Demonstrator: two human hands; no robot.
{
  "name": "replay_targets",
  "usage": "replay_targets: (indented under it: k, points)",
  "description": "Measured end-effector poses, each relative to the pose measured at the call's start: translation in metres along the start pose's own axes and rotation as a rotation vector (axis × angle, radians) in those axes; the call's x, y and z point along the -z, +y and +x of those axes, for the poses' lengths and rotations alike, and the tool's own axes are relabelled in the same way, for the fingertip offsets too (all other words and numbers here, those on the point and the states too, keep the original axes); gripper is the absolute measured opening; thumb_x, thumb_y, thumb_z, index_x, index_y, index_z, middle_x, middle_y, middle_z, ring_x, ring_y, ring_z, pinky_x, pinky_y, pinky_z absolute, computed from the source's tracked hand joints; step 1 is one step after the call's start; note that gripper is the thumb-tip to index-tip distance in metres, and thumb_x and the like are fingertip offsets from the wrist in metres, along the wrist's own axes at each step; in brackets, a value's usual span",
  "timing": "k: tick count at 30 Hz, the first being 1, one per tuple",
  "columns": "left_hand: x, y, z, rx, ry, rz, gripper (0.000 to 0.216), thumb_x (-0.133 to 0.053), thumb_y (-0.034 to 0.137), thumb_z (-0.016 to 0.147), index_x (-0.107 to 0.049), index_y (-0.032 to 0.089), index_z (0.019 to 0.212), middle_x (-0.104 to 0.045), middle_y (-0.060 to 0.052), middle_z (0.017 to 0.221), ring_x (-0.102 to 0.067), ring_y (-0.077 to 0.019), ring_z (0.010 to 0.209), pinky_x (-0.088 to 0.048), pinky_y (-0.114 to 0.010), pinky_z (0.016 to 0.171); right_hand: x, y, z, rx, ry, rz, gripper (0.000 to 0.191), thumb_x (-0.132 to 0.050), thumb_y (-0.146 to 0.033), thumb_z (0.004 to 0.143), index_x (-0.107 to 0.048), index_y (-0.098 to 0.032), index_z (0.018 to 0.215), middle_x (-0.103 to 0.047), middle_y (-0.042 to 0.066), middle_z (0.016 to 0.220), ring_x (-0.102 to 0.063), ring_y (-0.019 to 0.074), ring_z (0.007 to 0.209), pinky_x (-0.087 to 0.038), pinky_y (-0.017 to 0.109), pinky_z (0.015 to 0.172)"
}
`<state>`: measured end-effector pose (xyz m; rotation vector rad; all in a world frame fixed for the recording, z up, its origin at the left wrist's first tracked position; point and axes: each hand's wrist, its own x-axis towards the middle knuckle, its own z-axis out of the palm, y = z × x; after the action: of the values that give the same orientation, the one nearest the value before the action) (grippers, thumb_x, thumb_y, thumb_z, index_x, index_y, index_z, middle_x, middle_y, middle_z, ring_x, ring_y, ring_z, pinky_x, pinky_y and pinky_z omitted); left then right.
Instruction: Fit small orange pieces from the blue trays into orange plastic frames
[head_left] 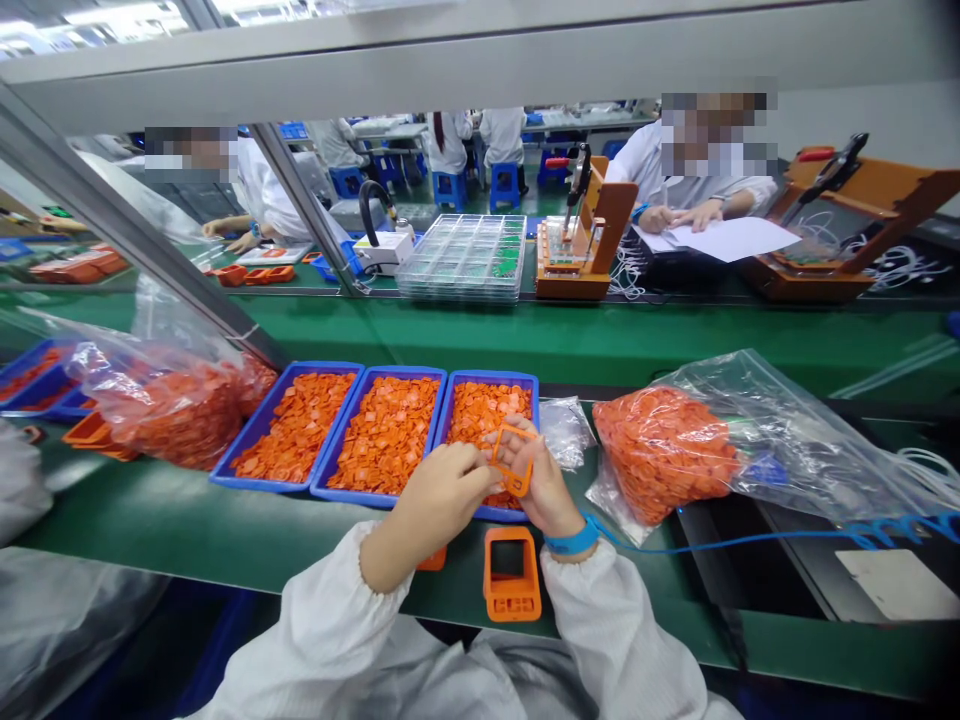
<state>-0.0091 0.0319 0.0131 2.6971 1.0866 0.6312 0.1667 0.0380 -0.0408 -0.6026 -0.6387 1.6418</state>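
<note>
In front of the third tray, my right hand (546,490) grips a thin orange plastic frame (517,488) with a large rectangular opening, held tilted in the air. A blue wrist strap (574,538) is on that arm. My left hand (442,495) is closed, its fingertips pinched against the frame's left side; whatever they hold is hidden. Below the hands, a thicker orange housing (512,600) with a window and smaller cutouts lies on the green bench. Part of another orange piece (433,562) shows beneath my left wrist.
Blue trays (319,480) of small orange parts stand side by side. Bags of orange parts lie left (176,405) and right (664,450). A coiled blue cord (720,545) crosses the right side. Beyond are clear stacked trays (461,260), a clamp fixture (589,255) and a person (690,190) with paper.
</note>
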Motion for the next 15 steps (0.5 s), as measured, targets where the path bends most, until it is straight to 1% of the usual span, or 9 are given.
replay_targets:
  k: [3, 6, 9, 11, 13, 15]
  points:
    - [0.003, 0.008, 0.002, -0.131, 0.100, 0.163, 0.030, -0.048, 0.020, 0.115, -0.074, 0.020, 0.101, -0.070, -0.004, 0.090, -0.056, -0.0201, 0.080, -0.035, -0.036, 0.070, -0.001, 0.001, -0.001, -0.015, -0.028, -0.021, 0.066, -0.070, -0.081, 0.088, -0.063, -0.027, 0.126, -0.080, 0.008, 0.106, -0.079, 0.0244, 0.091, -0.064, 0.035, 0.077]
    - [0.001, 0.011, 0.006, -0.186, 0.095, 0.194, 0.026, -0.051, 0.017, 0.113, -0.075, 0.021, 0.103, -0.074, -0.004, 0.095, -0.059, -0.0192, 0.082, -0.036, -0.037, 0.072, 0.000, 0.002, -0.002, -0.030, -0.048, -0.028, 0.067, -0.068, -0.081, 0.090, -0.062, -0.027, 0.129, -0.080, 0.009, 0.107, -0.077, 0.0226, 0.085, -0.061, 0.031, 0.065]
    - [-0.005, 0.009, 0.010, -0.180, 0.063, 0.151, 0.026, -0.053, 0.018, 0.113, -0.076, 0.021, 0.101, -0.077, -0.004, 0.098, -0.064, -0.0189, 0.085, -0.037, -0.037, 0.073, 0.002, 0.003, -0.002, -0.039, -0.055, -0.035, 0.067, -0.066, -0.082, 0.091, -0.061, -0.028, 0.131, -0.079, 0.009, 0.107, -0.074, 0.0208, 0.077, -0.057, 0.029, 0.057]
    - [-0.010, 0.007, 0.012, -0.161, 0.059, 0.075, 0.027, -0.054, 0.022, 0.114, -0.076, 0.022, 0.099, -0.080, -0.003, 0.101, -0.068, -0.0185, 0.088, -0.038, -0.036, 0.073, 0.002, 0.004, -0.001, -0.039, -0.057, -0.040, 0.068, -0.066, -0.083, 0.090, -0.062, -0.028, 0.130, -0.079, 0.007, 0.104, -0.074, 0.0212, 0.078, -0.058, 0.030, 0.060]
    - [-0.013, 0.004, 0.013, -0.148, 0.070, -0.017, 0.028, -0.056, 0.027, 0.115, -0.077, 0.021, 0.096, -0.082, -0.002, 0.100, -0.071, -0.0179, 0.089, -0.039, -0.035, 0.074, 0.002, 0.004, -0.002, -0.031, -0.056, -0.045, 0.068, -0.068, -0.083, 0.088, -0.063, -0.028, 0.129, -0.078, 0.007, 0.101, -0.075, 0.0227, 0.083, -0.062, 0.034, 0.072]
    - [-0.014, 0.001, 0.013, -0.131, 0.071, -0.094, 0.028, -0.060, 0.031, 0.113, -0.077, 0.021, 0.093, -0.083, -0.002, 0.098, -0.073, -0.0177, 0.088, -0.041, -0.035, 0.076, 0.001, 0.003, -0.002, -0.019, -0.053, -0.048, 0.068, -0.069, -0.083, 0.088, -0.065, -0.028, 0.127, -0.078, 0.007, 0.100, -0.076, 0.0240, 0.091, -0.064, 0.037, 0.085]
